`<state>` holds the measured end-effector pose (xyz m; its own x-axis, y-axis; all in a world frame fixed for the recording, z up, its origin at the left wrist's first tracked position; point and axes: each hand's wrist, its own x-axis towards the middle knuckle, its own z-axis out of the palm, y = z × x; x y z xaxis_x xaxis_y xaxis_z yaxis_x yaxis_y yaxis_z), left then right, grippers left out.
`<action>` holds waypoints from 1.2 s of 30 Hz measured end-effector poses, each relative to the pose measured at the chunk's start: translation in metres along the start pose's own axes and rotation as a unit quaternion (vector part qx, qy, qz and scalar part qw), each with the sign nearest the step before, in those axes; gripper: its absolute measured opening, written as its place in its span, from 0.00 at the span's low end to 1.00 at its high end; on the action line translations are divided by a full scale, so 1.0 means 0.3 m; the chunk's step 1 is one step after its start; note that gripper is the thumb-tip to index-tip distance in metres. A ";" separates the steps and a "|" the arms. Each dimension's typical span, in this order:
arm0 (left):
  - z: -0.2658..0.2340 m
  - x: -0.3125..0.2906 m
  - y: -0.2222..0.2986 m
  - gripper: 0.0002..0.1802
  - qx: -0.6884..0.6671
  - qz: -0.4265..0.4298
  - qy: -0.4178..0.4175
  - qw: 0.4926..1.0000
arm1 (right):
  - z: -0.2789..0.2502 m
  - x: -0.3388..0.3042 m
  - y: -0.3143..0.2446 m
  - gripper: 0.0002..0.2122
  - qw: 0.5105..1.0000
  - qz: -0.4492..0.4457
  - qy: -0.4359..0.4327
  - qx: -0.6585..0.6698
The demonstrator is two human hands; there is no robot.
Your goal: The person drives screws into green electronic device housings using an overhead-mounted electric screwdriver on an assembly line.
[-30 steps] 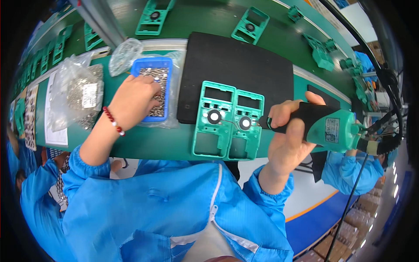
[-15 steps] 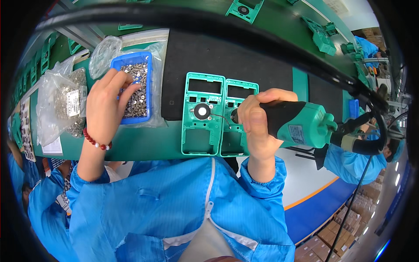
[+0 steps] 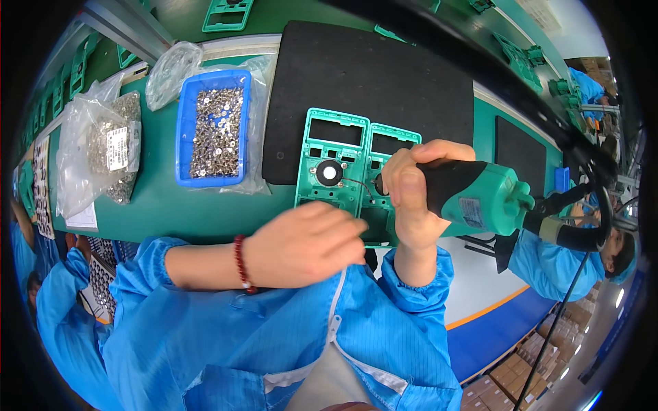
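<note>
My right hand (image 3: 418, 192) is wrapped round a green and black electric screwdriver (image 3: 486, 198), held over the right one of two green plastic housings (image 3: 396, 131). Its tip is hidden behind my fingers. The left housing (image 3: 351, 164) lies beside it, with a round black speaker (image 3: 329, 172) with a white centre set in it and a thin wire running to the right. My left hand (image 3: 308, 243), fingers curled in, hovers over the near end of the left housing and hides part of it. What its fingertips hold, if anything, is out of sight.
A blue bin (image 3: 184, 147) full of small screws stands on the left, next to a clear bag of screws (image 3: 116, 151). A black mat (image 3: 384, 75) lies beyond the housings. The thick black cable (image 3: 521, 103) crosses overhead. Co-workers in blue sit on both sides.
My left hand has left the screw bin and moved right to the near end of the left housing. The right hand keeps its grip on the screwdriver. The view has shifted slightly.
</note>
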<state>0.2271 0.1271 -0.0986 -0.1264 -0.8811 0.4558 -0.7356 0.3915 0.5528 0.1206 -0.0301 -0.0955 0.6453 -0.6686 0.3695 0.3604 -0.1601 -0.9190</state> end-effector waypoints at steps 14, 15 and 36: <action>0.143 0.055 0.011 0.18 0.137 -0.009 -0.059 0.989 | 0.009 0.012 0.015 0.17 1.000 -0.010 -0.003 -0.007; 0.140 0.055 0.012 0.14 0.151 -0.004 -0.071 0.986 | 0.013 0.004 0.026 0.16 0.999 -0.027 0.019 -0.034; 0.131 0.070 0.020 0.10 0.137 -0.034 -0.024 0.990 | 0.029 0.033 -0.042 0.17 0.993 -0.116 0.010 -0.032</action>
<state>0.1938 0.1003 -0.1132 -0.0976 -0.9167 0.3875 -0.8957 0.2506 0.3672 0.1283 -0.0283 -0.0793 0.5359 -0.6231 0.5697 0.4531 -0.3572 -0.8168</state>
